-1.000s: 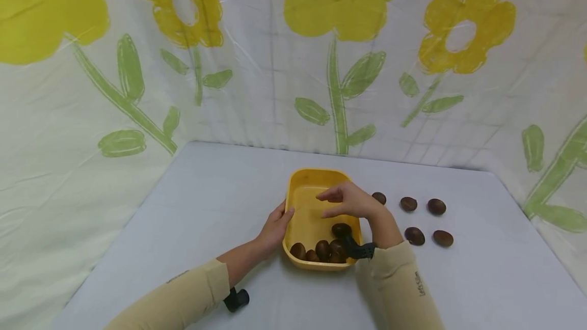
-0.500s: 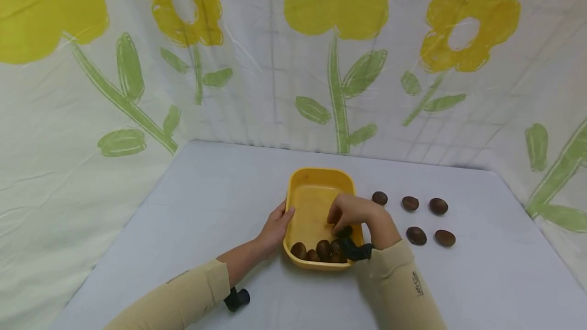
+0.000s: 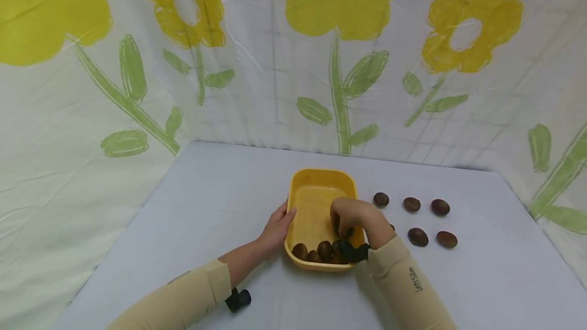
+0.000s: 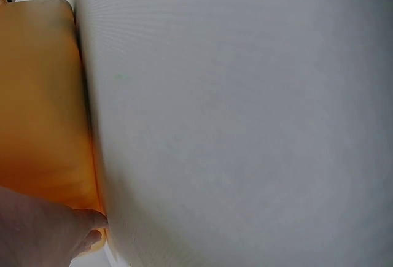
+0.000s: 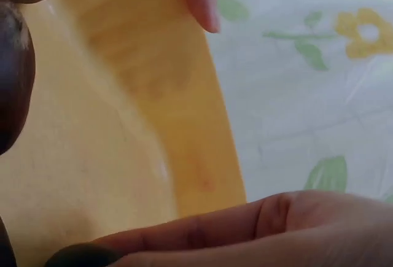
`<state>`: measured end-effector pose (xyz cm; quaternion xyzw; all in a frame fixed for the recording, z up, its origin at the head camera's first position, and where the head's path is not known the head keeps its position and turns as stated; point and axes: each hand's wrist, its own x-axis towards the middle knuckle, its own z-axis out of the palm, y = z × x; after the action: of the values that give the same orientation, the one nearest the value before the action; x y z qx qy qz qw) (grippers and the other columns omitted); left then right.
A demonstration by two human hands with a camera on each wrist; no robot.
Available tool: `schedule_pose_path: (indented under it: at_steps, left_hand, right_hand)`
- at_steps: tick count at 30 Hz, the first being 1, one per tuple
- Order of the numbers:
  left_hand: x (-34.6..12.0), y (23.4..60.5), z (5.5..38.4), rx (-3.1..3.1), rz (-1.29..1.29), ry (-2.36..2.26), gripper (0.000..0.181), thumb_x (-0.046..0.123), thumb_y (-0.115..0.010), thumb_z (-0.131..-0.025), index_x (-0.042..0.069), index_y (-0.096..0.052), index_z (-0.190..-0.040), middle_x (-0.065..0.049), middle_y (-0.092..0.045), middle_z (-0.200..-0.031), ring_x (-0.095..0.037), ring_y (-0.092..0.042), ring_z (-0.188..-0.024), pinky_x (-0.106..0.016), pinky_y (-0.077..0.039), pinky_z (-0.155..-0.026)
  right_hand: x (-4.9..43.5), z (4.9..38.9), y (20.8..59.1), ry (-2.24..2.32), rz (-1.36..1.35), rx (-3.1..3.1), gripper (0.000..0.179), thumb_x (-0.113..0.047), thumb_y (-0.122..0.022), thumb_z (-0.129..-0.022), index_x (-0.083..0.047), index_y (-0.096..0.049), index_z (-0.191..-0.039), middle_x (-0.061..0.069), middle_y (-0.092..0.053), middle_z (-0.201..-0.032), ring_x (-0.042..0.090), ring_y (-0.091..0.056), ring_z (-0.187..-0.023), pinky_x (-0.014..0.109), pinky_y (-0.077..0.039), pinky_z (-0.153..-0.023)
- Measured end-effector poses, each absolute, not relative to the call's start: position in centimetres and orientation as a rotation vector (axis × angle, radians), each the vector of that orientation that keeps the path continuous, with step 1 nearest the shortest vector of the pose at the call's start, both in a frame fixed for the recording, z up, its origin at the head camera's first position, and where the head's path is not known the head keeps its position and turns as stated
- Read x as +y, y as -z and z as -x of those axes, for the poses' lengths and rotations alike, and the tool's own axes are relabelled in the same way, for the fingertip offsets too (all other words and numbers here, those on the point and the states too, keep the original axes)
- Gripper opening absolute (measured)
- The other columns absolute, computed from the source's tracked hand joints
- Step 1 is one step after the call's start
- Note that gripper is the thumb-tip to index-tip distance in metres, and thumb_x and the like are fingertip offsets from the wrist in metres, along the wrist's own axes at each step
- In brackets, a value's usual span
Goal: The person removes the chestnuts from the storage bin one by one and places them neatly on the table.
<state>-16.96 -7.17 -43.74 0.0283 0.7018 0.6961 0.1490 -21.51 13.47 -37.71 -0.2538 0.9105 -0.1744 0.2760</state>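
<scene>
In the head view, a yellow plastic tub (image 3: 314, 202) stands mid-table. My left hand (image 3: 276, 228) grips its left wall, thumb over the rim; the left wrist view catches part of this grip at the tub's orange-looking outer side (image 4: 43, 95). Over the tub's right half, my right hand (image 3: 359, 215) reaches down with bent fingers. Its fingertips pinch a dark brown chestnut (image 5: 83, 255), mostly hidden by the hand in the head view. Several more chestnuts (image 3: 324, 251) lie against the tub's near wall, some partly covered by the black wrist camera (image 3: 353, 251).
Right of the tub, several loose chestnuts (image 3: 418, 237) lie spaced out on the white tabletop (image 3: 220, 187). One chestnut (image 3: 392, 227) is mostly covered by the right wrist. Behind the table hangs a white curtain (image 3: 257, 90) printed with yellow flowers.
My right hand has lowered into the tub, and its spread fingers have come together on a chestnut. The left hand keeps its hold on the tub wall.
</scene>
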Motion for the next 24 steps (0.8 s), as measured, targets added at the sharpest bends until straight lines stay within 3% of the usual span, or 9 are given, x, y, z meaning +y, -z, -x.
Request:
schedule_pose_path:
  at_steps: [5,10,15,24]
  left_hand:
    - [-7.1,43.8,16.9,2.031,-0.065,-1.991,0.053,0.024,-0.032,-0.103,0.006,-0.015,-0.149,-0.013,-0.027,-0.153,-0.03,-0.033,-0.136,-0.048,-0.027,-0.112]
    - [-7.0,43.8,17.0,2.043,-0.055,-1.978,0.053,0.025,-0.032,-0.103,0.006,-0.016,-0.149,-0.013,-0.029,-0.152,-0.029,-0.036,-0.135,-0.048,-0.028,-0.111]
    - [-7.0,43.8,17.0,2.037,-0.062,-1.979,0.053,0.024,-0.031,-0.103,0.006,-0.015,-0.15,-0.012,-0.028,-0.152,-0.029,-0.036,-0.135,-0.047,-0.028,-0.111]
    - [-7.0,43.9,17.1,2.056,-0.051,-1.975,0.053,0.025,-0.032,-0.103,0.007,-0.015,-0.15,-0.012,-0.025,-0.153,-0.029,-0.034,-0.136,-0.047,-0.028,-0.112]
  right_hand:
    - [14.4,22.3,38.4,0.634,0.799,2.425,0.023,0.005,-0.073,-0.067,-0.003,-0.072,-0.088,0.003,-0.069,-0.084,0.01,-0.056,-0.069,0.022,-0.052,-0.062]
    - [15.5,22.1,38.5,0.772,0.876,2.437,0.029,-0.005,-0.074,-0.073,-0.003,-0.07,-0.102,0.004,-0.07,-0.096,0.011,-0.06,-0.079,0.024,-0.054,-0.071]
    - [16.9,20.9,38.1,0.926,0.86,2.459,0.033,-0.013,-0.073,-0.078,-0.003,-0.068,-0.109,0.006,-0.069,-0.107,0.02,-0.064,-0.098,0.034,-0.054,-0.084]
    - [21.1,18.6,38.3,1.194,0.814,2.467,0.039,-0.018,-0.071,-0.082,0.001,-0.063,-0.115,0.015,-0.065,-0.113,0.027,-0.064,-0.104,0.032,-0.054,-0.085]
